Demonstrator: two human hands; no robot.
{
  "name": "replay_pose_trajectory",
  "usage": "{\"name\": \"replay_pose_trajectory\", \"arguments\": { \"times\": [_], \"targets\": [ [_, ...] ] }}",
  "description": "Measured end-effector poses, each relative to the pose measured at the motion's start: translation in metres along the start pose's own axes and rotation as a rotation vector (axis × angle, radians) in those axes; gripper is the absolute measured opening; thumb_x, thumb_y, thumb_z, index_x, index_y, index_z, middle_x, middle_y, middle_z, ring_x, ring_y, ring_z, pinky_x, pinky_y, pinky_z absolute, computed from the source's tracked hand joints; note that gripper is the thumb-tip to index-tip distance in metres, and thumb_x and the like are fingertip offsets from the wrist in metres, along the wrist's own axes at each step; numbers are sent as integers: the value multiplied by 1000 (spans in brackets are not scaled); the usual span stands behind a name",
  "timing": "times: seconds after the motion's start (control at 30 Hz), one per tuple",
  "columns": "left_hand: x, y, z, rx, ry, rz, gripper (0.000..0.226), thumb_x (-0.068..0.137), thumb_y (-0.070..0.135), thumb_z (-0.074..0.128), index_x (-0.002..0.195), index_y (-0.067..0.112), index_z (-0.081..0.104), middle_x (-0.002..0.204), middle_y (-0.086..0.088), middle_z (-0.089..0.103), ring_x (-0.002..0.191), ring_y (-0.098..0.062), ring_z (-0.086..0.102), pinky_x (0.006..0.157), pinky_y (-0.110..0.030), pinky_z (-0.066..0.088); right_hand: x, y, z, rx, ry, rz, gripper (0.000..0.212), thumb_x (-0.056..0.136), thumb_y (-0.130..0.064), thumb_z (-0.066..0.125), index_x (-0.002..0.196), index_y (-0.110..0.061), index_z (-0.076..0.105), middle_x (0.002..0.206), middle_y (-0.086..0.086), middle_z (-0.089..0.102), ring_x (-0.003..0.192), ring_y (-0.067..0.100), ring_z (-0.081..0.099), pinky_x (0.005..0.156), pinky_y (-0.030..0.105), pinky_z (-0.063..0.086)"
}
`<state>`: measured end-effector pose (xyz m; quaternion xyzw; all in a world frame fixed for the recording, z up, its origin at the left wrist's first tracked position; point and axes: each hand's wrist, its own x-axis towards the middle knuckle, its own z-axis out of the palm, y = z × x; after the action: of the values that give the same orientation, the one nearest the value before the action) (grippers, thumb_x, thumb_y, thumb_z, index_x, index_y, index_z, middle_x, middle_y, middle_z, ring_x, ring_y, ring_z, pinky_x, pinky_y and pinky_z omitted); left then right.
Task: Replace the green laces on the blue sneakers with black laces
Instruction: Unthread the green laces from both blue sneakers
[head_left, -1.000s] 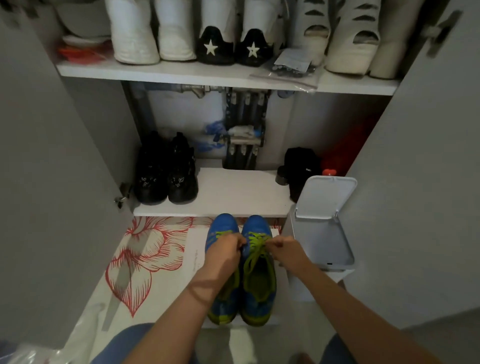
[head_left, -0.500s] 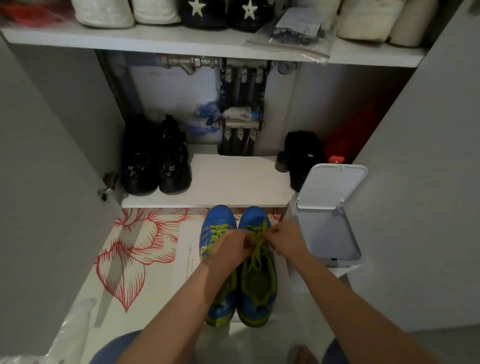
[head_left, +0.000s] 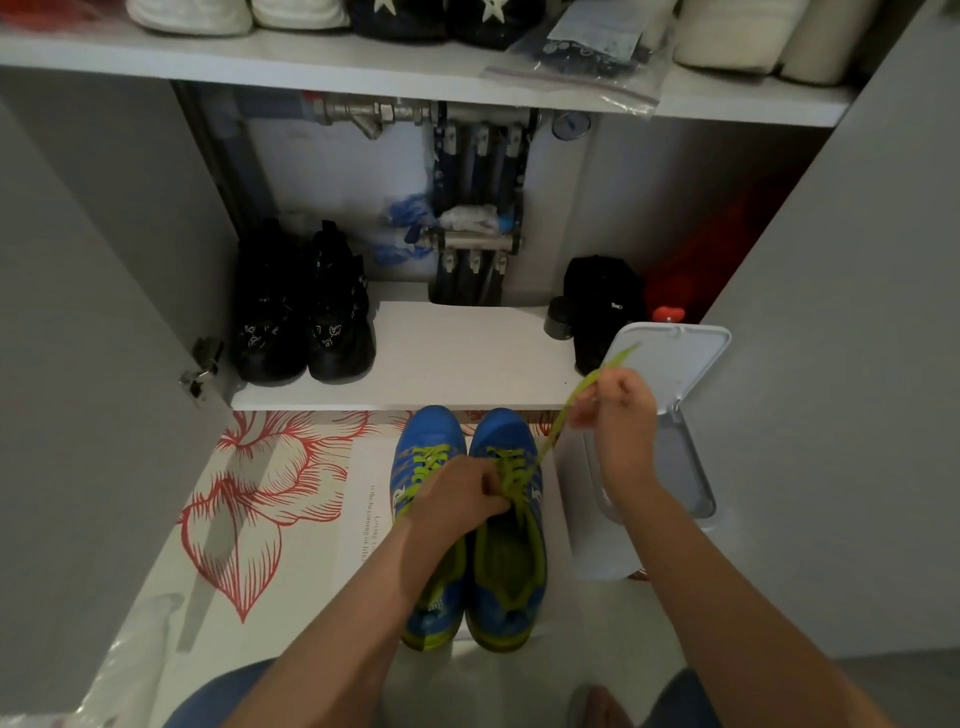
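White bin (head_left: 597, 545) at 3 o'clock, lid raised, contents not discernible. Blue sneakers (head_left: 498, 431) stand side by side on the floor, long axis 6–12, toes at 12. Left hand (head_left: 457, 499) pinches the green lace (head_left: 556, 428) at the eyelets. Right hand (head_left: 615, 405) pinches its free end, drawn toward 1 o'clock.

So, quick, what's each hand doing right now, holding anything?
Left hand: fingers curled, gripping the green lace at the sneaker eyelets.
Right hand: raised, pinching the lace's free end, drawn taut.
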<state>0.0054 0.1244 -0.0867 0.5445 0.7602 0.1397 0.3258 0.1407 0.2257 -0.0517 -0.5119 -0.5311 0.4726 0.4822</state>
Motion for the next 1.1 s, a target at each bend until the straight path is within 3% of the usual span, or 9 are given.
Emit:
{"name": "replay_pose_trajectory", "arguments": {
  "times": [0.17,0.3,0.4,0.53,0.6,0.77,0.93,1.0,1.1],
  "targets": [
    [1,6,3,-56,-14,-59,20,87,32,61,90,15,49,86,-2,51,83,-14,49,72,-24,39,0,8,2,208,-170,220,21,97,-3,37,81,-5,51,74,16,57,63,23,64,62,33,57],
    [1,14,-6,-526,-19,-117,13,84,18,67,87,14,55,87,-4,58,87,-18,55,78,-29,46,-6,25,-1,-807,-759,178,14,89,2,48,88,-5,60,75,3,53,76,19,55,73,27,48],
    [-1,20,-14,-927,34,-228,8,92,16,59,88,9,59,89,-9,61,83,-20,59,81,-34,51,-18,25,2,-870,-1024,82,9,85,2,53,87,-4,59,73,-5,47,75,11,47,65,17,38],
    [-1,33,-20,-1186,108,-311,27,89,25,64,68,13,52,65,-4,55,63,-17,55,62,-24,51,-17,22,3,-804,-1020,100,7,81,-9,63,86,-8,59,83,-4,46,87,9,42,84,23,34],
    [-1,36,-25,-1322,149,-246,24,90,14,61,69,10,52,71,-4,58,69,-16,57,62,-22,52,-20,23,4,-774,-1059,166,11,81,-18,67,87,-8,67,90,0,56,94,12,50,92,27,37],
    [0,27,-35,-1433,341,-200,32,85,-22,47,72,8,47,96,-6,61,92,-23,58,75,-22,51,-13,11,9,-297,-634,320,12,83,-17,64,81,-6,69,83,9,66,84,20,62,84,30,49],
    [-5,24,-39,-1380,485,-274,26,88,-18,47,79,6,54,78,-8,59,65,-12,63,57,-13,52,-3,3,3,254,-485,376,25,83,-22,70,67,-14,52,58,-3,54,61,12,59,75,29,55],
    [-5,20,-39,-1152,554,-298,27,87,-17,43,89,5,58,85,-13,61,67,-17,59,61,-22,52,-1,6,3,196,-394,352,16,81,-11,71,74,-13,56,64,0,60,65,14,61,74,29,56],
    [-1,17,-33,-636,535,-171,34,83,-14,41,96,7,65,101,-18,62,76,-25,59,65,-29,50,-2,23,3,-324,-418,231,7,82,-3,64,87,-5,59,78,8,62,72,17,59,69,23,52]
  ]
}}
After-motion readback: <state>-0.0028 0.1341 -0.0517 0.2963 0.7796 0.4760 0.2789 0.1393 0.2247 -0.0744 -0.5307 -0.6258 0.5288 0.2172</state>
